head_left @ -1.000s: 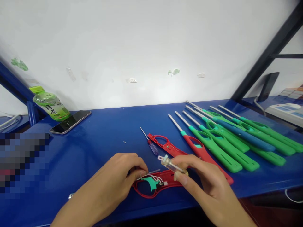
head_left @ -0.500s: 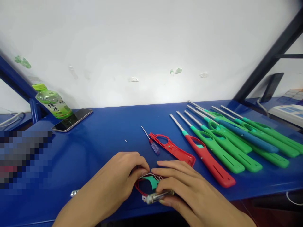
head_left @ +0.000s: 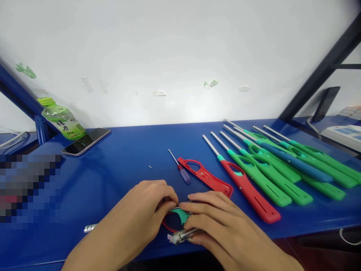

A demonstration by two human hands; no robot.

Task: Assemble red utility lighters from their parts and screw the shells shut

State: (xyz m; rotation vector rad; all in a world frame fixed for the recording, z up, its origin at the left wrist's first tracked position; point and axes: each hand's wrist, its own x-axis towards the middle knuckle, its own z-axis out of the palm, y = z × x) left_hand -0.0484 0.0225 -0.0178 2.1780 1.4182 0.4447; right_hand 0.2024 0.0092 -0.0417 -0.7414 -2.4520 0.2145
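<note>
An opened red gas lighter handle half (head_left: pixel 168 227) is between my hands at the table's front edge, with a green trigger (head_left: pixel 180 216) inside its ring. My left hand (head_left: pixel 138 216) is closed, thumb and index finger pinching at the handle's upper edge; the fingertips hide what is exactly between them. My right hand (head_left: pixel 222 229) grips a clear fuel tank (head_left: pixel 182 236) between thumb and fingers, while its other fingertips rest by the trigger. Under my left forearm pokes out a silver tube tip (head_left: pixel 89 228). Beyond my hands lie the other red handle half (head_left: pixel 208 178) and a small screwdriver (head_left: pixel 184 174).
Several assembled green lighters (head_left: pixel 259 177), a red one (head_left: pixel 249 192) and a blue one (head_left: pixel 296 162) lie on the right. A tiny screw (head_left: pixel 150 166) is on the blue table (head_left: pixel 126 150). A phone (head_left: pixel 86 142) and a green bottle (head_left: pixel 63 120) are at the back left.
The fuel tank in my right hand has shifted slightly left and tilted. My fingertips have moved a little over the handle and cover more of the thin wire.
</note>
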